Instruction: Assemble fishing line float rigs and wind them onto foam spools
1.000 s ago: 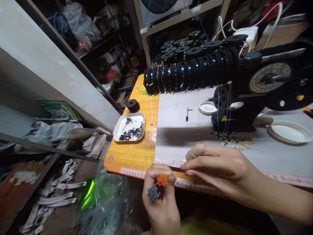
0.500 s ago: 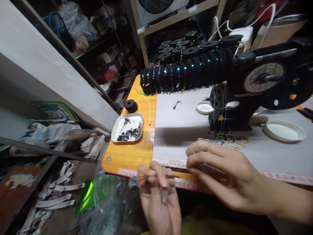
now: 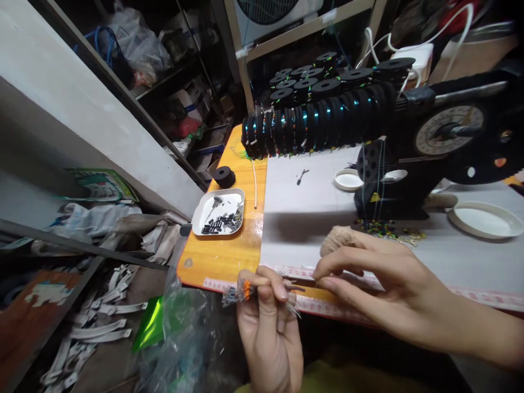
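Over the table's front edge, my left hand (image 3: 270, 327) is closed around a bundle of thin strands (image 3: 231, 296) with grey tips, orange bits (image 3: 246, 289) among them and pale ends poking out on the right. A thin brown tip juts from its fingers toward my right hand (image 3: 393, 286). The thumb and a finger of that hand meet in a pinch; anything between them is too small to make out. A beige wrap (image 3: 338, 240) covers another of its fingers. The hands are a short distance apart.
Behind my hands stands a black machine with a row of thread-wound spools (image 3: 311, 125). A white tray (image 3: 198, 221) of small dark parts sits at the left table corner, beside black spools (image 3: 224, 176). Loose beads (image 3: 403, 234) and a shallow white dish (image 3: 485, 232) lie right.
The view has shifted slightly, so the table and machine appear a little further right. My left hand has turned a little, showing the orange bits more clearly. My right hand keeps its pinch.
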The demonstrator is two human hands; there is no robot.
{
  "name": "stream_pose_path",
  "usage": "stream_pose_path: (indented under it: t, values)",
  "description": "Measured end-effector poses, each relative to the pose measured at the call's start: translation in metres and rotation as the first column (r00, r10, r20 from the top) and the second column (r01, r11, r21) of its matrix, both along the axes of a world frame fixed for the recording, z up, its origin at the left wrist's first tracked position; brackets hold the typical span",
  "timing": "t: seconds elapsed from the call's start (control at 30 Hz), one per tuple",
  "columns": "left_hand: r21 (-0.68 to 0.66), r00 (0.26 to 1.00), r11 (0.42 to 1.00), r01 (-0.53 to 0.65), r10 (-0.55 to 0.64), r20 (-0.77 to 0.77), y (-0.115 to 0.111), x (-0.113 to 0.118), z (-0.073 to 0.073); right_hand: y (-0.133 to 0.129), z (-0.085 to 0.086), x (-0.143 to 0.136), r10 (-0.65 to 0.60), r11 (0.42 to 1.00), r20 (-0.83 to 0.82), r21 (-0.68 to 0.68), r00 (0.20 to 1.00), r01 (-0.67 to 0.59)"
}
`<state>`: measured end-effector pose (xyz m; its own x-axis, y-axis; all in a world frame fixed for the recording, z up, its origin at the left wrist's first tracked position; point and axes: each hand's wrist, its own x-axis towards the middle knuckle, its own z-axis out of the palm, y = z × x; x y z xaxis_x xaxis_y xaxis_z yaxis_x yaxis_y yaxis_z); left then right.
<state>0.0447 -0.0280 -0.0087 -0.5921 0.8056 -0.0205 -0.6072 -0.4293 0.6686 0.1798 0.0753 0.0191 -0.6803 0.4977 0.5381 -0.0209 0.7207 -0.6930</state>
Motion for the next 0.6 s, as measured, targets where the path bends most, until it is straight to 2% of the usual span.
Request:
stream_pose_path:
  t: [0.17,0.3,0.6]
  values:
    - [-0.015,0.998,0.998,0.065,-0.065,-0.019,0.001,0.0,-0.004,0.003,-0.003,0.003,-0.011,0.997,-0.018,-0.073,1.0,0.009]
    - [-0.079,0.998,0.996,0.044,-0.048,-0.041,0.001,0.003,-0.009,0.005,-0.007,0.003,-0.028,0.991,-0.029,-0.132,0.999,0.024]
    - [-0.166,0.993,0.985,-0.041,0.022,-0.112,0.0,0.003,-0.013,0.005,-0.008,0.003,-0.001,0.999,-0.006,-0.053,1.0,0.001]
